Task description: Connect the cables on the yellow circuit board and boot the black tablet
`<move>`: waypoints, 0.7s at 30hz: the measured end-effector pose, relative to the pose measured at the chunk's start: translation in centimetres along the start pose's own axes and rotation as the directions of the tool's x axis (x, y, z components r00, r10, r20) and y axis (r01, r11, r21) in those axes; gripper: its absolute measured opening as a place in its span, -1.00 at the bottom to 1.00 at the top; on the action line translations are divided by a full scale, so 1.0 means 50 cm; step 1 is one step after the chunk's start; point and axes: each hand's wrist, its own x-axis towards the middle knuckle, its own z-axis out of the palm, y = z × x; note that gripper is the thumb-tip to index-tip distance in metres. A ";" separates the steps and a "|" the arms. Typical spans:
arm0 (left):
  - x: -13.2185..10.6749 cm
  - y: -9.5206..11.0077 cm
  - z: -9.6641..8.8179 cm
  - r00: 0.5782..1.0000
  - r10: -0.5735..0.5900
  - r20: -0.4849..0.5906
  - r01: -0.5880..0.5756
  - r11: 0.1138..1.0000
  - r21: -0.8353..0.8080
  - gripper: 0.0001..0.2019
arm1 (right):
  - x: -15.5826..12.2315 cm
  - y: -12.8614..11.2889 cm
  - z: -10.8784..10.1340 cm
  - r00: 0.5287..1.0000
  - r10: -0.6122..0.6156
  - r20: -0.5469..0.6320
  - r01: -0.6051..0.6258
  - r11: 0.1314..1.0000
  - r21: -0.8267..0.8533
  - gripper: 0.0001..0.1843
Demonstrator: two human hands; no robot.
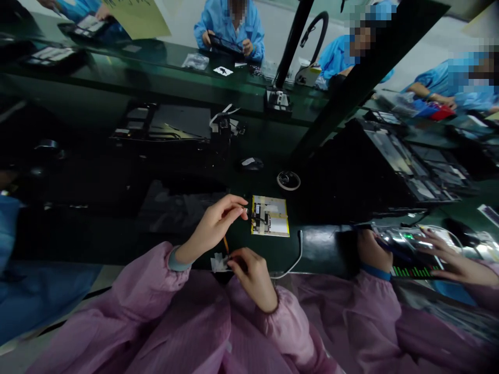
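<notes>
My left hand (216, 223) is raised over the dark green bench, its thumb and fingers pinched on a tiny part at the left edge of a small yellowish circuit board assembly (270, 215). My right hand (253, 275) sits closer to me at the bench's front edge. Its fingers are closed on a thin orange-tipped tool, beside a scrap of whitish tape (219, 262). Both sleeves are pink.
A tape roll (289, 180) and a dark oval object (251, 163) lie beyond the board. A white cable (294, 257) curls at the front edge. To my right a co-worker in pink handles a shiny device (409, 244). People in blue sit across the bench.
</notes>
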 end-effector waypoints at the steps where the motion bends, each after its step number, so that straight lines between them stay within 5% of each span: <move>1: -0.007 0.006 -0.004 0.999 0.041 0.010 -0.042 0.996 0.082 -0.85 | 0.004 -0.004 -0.015 1.000 -0.009 -0.024 0.009 1.000 0.015 -0.93; 8: -0.041 0.027 -0.022 0.924 0.300 0.237 -0.381 0.780 0.496 -0.90 | 0.053 -0.066 -0.114 0.948 -0.219 -0.230 0.221 0.975 -0.019 -0.86; 13: -0.044 0.067 -0.047 0.845 0.201 0.495 -0.467 0.728 0.501 -0.86 | 0.073 -0.098 -0.114 0.939 -0.316 -0.135 0.332 0.936 0.117 -0.88; 15: -0.043 0.083 -0.056 0.796 0.189 0.574 -0.535 0.664 0.523 -0.87 | 0.076 -0.095 -0.101 0.958 -0.264 -0.114 0.284 0.933 0.223 -0.89; 19: -0.026 0.092 -0.061 0.689 0.312 0.654 -0.725 0.317 0.612 -0.77 | 0.092 -0.072 -0.070 0.995 0.049 -0.088 0.001 0.872 0.489 -0.81; 21: -0.006 0.081 -0.057 0.641 0.363 0.676 -0.764 0.219 0.607 -0.73 | 0.104 -0.057 -0.067 0.986 0.152 -0.071 -0.088 0.828 0.553 -0.75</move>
